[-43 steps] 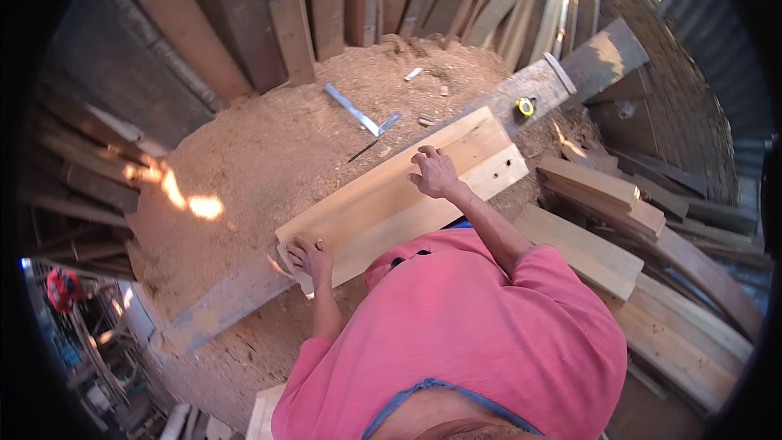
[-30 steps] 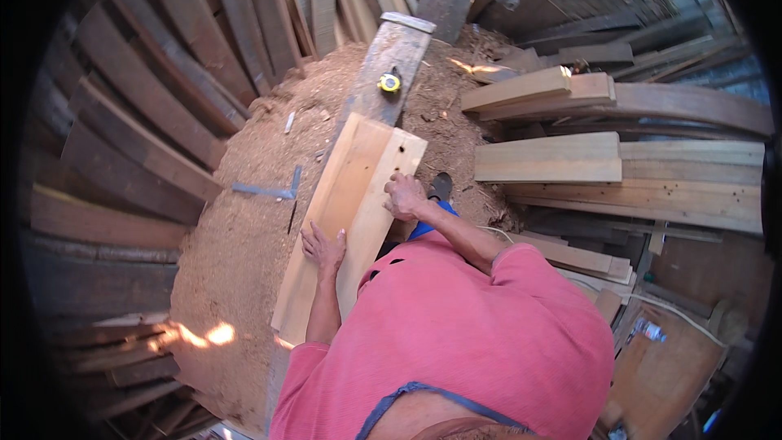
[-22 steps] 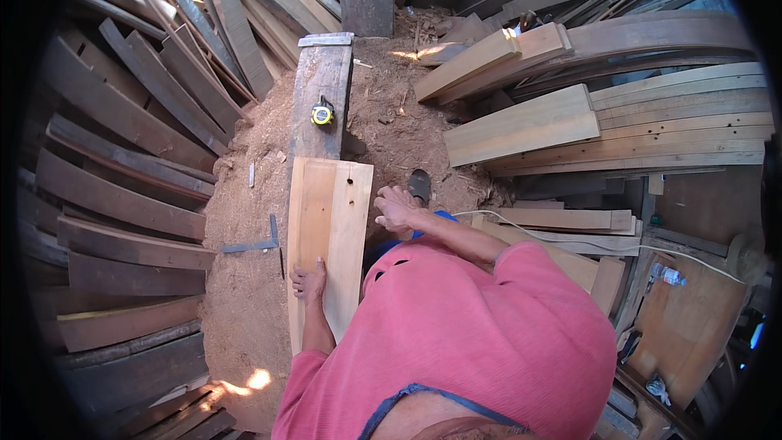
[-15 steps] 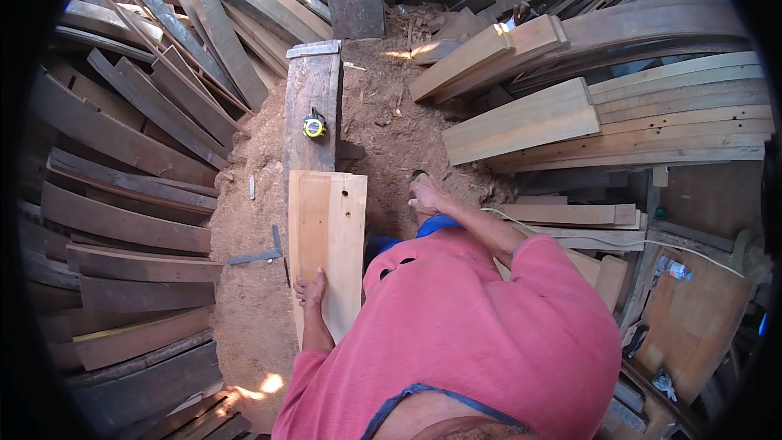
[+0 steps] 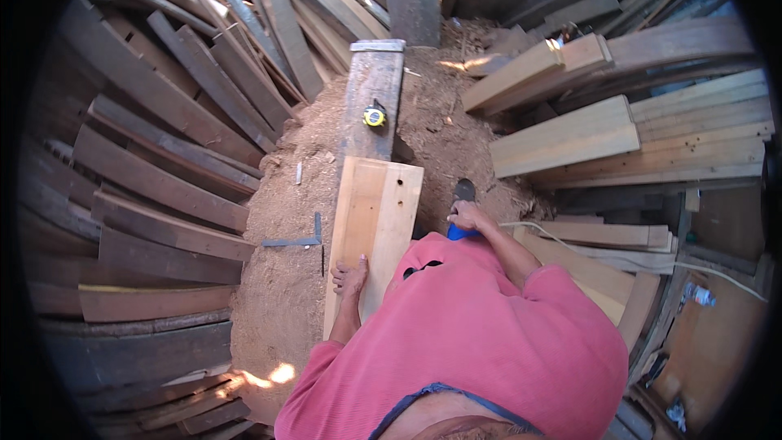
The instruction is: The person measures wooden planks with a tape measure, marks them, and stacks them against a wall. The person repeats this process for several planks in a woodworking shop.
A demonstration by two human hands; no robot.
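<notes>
While the left hand (image 5: 350,279), thumb spread from fingers, rests on the board (image 5: 376,224) near centre, two holes (image 5: 400,182) already show at its 1 o'clock end; remaining work, right hand (image 5: 472,217) finger state: cannot tell.

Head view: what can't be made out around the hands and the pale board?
In the head view:
- Near end of the pale board: hidden by the left forearm and pink shirt.
- Right hand: palm turned away, so whether it holds anything is unclear.
- Bench plank: stretch beneath the board, covered by it.
- Tape measure: markings too small.
- Planks at far left: outer ends lost in the dark lens rim.
</notes>
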